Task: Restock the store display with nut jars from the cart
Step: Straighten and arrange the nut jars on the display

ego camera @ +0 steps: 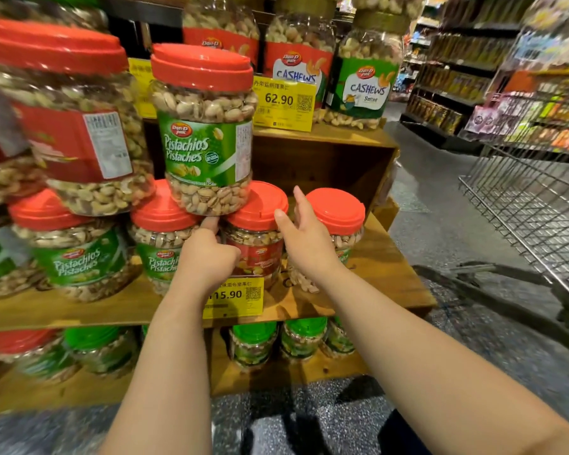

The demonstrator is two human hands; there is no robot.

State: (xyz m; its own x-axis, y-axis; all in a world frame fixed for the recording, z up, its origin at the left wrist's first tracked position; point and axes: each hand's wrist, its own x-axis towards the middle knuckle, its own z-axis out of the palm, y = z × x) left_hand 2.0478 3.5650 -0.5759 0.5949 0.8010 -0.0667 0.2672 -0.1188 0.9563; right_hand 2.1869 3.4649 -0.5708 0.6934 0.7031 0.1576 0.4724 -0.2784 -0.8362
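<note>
The tall clear plastic pistachio jar [207, 133] stacked on top has a red lid and a green label with white lettering; the clear jar beneath it near the wooden shelf's front edge [255, 238] has a red lid and a red label; the round clear jar toward the shelf's right corner [337, 224] is capped red too; the big cashew jar [363, 80] on the upper ledge wears a green and white label with blue lettering; the price tags, one at the front edge [234, 297] and one above [284, 103], are yellow with black numbers; the wooden shelf [385, 267] is warm brown with dark grain; the wire cart [536, 198] is silver-grey; the floor [440, 198] is speckled grey.
</note>
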